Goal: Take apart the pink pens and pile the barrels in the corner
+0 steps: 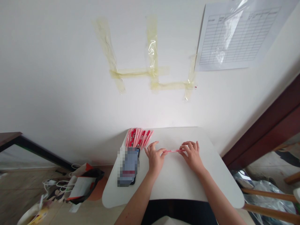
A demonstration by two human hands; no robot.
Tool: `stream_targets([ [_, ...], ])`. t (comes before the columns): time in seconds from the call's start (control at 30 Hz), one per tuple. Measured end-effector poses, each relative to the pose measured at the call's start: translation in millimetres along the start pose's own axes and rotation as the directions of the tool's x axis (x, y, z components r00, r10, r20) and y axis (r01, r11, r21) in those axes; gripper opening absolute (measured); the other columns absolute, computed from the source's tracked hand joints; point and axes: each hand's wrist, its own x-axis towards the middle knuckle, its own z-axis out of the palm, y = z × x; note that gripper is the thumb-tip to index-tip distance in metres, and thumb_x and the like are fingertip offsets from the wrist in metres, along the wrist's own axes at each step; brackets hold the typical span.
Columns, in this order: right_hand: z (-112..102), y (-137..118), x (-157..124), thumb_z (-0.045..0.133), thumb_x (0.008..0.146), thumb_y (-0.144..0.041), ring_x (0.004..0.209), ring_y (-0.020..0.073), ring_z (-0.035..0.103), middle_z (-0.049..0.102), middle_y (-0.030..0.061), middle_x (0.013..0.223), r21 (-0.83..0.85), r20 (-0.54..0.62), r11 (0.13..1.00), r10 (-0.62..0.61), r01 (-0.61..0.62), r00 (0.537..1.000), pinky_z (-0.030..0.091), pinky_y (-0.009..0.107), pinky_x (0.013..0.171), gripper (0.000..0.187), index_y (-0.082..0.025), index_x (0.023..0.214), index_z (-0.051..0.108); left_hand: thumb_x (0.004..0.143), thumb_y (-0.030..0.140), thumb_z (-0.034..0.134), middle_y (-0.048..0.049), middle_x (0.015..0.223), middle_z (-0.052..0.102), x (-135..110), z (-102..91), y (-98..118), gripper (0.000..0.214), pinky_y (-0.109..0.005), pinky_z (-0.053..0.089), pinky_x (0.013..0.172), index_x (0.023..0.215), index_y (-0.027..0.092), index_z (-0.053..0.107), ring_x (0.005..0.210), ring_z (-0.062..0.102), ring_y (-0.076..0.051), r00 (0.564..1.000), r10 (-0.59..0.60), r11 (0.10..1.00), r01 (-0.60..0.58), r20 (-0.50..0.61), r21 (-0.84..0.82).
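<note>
Pink pen [172,151] lay across your left hand [154,158] and right hand [192,155], each grip pinching an end narrowly, over the white counter [178,187], near the pile of pens [139,137]; moving it called for loosening one grip.

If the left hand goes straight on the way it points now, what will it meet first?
The left hand touches the pink pen at its fingertips, so that comes first. Beyond it, the line seems to run over the white table to the white wall, though depth is unclear.

slim pink pen [172,151], level, side-on, one end pinched by left hand [156,158], other by right hand [191,157]
</note>
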Motion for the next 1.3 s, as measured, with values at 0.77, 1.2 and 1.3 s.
stream_targets([
  [0.77,4,-1,0,0.05,0.1,-0.038,0.117,0.0297,0.048,0.058,0.0064,0.112,-0.012,-0.042,1.0,0.01,-0.011,0.999,0.021,0.075,0.112,0.02,-0.031,0.095,0.068,0.081,0.024,0.075,-0.0071,0.13,0.059,2,-5.4,3,0.009,-0.066,0.02,0.119,0.084,0.031,0.08,0.128,0.047,-0.028,0.999,0.024,0.999,-0.026,-0.045,-0.047],
  [1.2,1,-4,2,0.055,0.098,-0.038,0.122,0.0306,0.052,0.062,0.0075,0.128,-0.035,-0.067,0.998,-0.049,0.047,0.997,0.019,0.072,0.116,0.032,-0.036,0.129,0.061,0.075,0.028,0.082,-0.0053,0.13,0.059,3,-7.0,5,0.011,-0.065,0.022,0.119,0.083,0.034,0.079,0.128,0.048,-0.029,1.0,0.015,0.999,-0.016,-0.026,-0.047],
  [1.3,-3,-11,4,0.054,0.099,-0.03,0.121,0.0279,0.055,0.067,0.0044,0.125,-0.021,-0.048,0.992,-0.125,0.124,0.991,0.015,0.069,0.119,0.033,-0.037,0.131,0.06,0.074,0.03,0.082,-0.005,0.13,0.059,3,-7.1,6,0.01,-0.064,0.021,0.119,0.082,0.034,0.08,0.128,0.049,-0.029,1.0,0.028,0.998,-0.028,-0.008,-0.061],
])
